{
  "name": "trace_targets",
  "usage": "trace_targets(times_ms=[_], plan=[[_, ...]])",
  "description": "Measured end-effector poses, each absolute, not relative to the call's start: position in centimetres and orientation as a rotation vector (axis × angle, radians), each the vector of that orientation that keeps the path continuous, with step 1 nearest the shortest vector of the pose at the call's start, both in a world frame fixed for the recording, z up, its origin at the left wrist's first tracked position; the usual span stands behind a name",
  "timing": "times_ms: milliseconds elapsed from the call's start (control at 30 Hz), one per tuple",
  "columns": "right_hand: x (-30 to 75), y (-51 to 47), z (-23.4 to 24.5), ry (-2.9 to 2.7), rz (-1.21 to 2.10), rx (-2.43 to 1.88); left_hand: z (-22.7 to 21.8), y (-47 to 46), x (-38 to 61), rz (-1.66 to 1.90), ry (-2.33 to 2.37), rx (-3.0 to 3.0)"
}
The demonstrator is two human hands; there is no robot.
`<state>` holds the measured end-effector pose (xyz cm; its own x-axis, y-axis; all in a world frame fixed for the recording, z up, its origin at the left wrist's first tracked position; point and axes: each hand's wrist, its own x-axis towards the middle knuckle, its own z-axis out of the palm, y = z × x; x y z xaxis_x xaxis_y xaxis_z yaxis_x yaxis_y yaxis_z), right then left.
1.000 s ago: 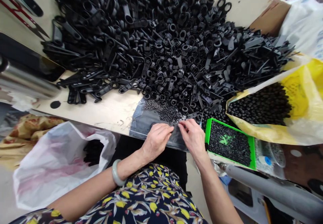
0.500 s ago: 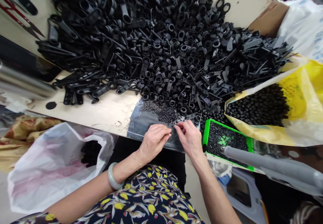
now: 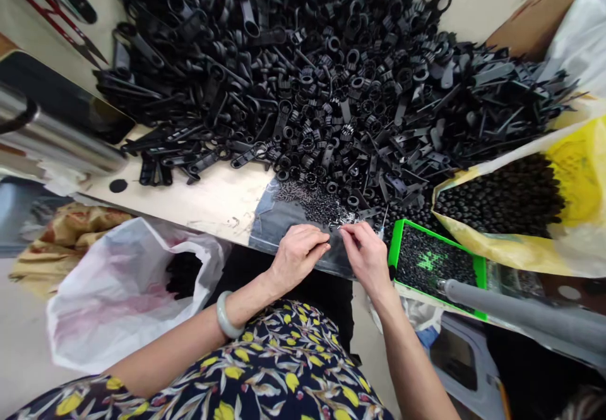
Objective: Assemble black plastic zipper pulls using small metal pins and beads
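Note:
Both hands are close together over a dark cloth [image 3: 272, 227] at the table's front edge. My left hand [image 3: 299, 252] is closed in a pinch, a tiny dark piece perhaps at its fingertips, too small to name. A short gap away, my right hand [image 3: 368, 252] pinches too, with what seems a small silvery piece at its tips. Just beyond the fingers lie small shiny metal pieces [image 3: 348, 216], small black parts [image 3: 322, 208] and small grey-brown pieces [image 3: 290, 191]. A thin pointed tool [image 3: 383, 221] lies beside my right hand.
A large heap of black plastic parts [image 3: 303, 91] covers the table's back. At right stand a green tray [image 3: 396, 243] of tiny black parts, a yellow-white bag [image 3: 580, 186] and a grey tube [image 3: 502, 300]. Left are a metal cylinder [image 3: 71, 136], red-handled scissors [image 3: 52, 12] and a white bag [image 3: 108, 300].
The camera view has shifted, so the whole scene sits farther right in the picture. Both hands keep their pinches close together over the cloth.

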<state>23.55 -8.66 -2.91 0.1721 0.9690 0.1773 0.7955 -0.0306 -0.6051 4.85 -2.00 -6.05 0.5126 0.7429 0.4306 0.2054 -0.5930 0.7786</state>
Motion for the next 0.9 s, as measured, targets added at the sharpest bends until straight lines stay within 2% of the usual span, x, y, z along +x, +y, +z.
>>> trace_targets(times_ms=[133,633,800,900], plan=[[22.6,-9.4,-2.1,-1.610,0.559,-1.689,-5.4,-2.0,4.9,1.005,0.780,2.038],[20.9,-9.9,-1.6,-1.696,0.359,-1.726,-6.2,-2.2,4.8,1.075,0.766,2.044],[19.4,-19.4,-1.5,-1.630,0.440,-1.734,-6.6,-2.3,5.0,1.138,0.764,2.030],[21.2,-27.3,-2.1,-1.269,0.443,-1.939,-6.9,-2.3,5.2,1.172,0.753,2.044]])
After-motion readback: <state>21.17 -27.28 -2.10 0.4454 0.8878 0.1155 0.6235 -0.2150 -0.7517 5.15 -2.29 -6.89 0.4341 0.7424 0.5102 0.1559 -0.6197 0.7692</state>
